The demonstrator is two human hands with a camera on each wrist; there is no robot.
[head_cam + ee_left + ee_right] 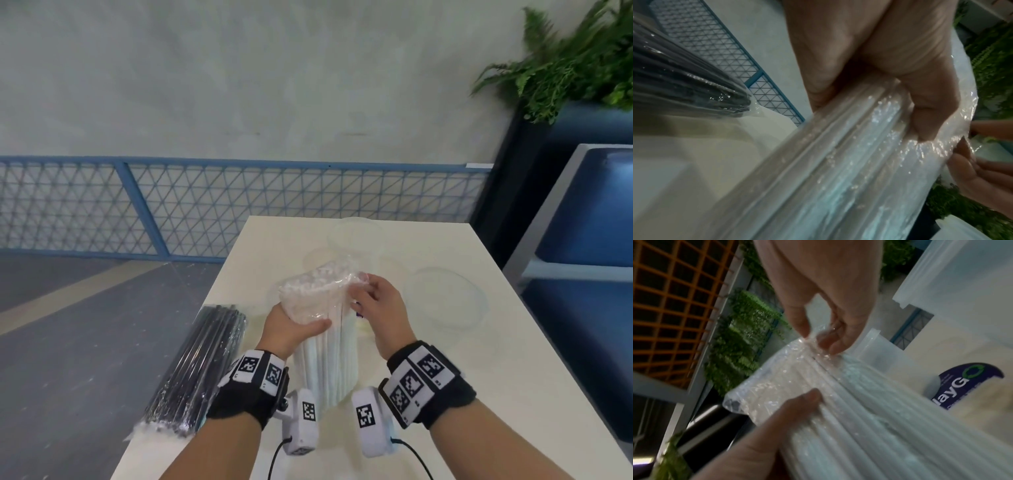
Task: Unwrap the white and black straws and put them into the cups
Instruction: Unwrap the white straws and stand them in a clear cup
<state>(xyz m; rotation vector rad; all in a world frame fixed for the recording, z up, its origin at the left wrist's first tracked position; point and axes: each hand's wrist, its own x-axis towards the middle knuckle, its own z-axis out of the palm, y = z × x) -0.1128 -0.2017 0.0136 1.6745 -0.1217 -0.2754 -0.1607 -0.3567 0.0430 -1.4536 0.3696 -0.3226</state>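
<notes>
Your left hand [294, 325] grips the wrapped white straws [325, 342], standing upright above the table [479, 342], while your right hand [376, 298] pinches the wrapper's top end, nearest for tearing.

This looks like a café or canteen seating corner rather than a home. A plain cream rectangular table [445, 359] stands on a grey floor with a painted tan stripe [68, 294]. A blue metal lattice railing [205, 209] runs along the far grey plaster wall. At the far right are a green fern in a dark planter [575, 61] and a blue padded bench [589, 219].
</notes>
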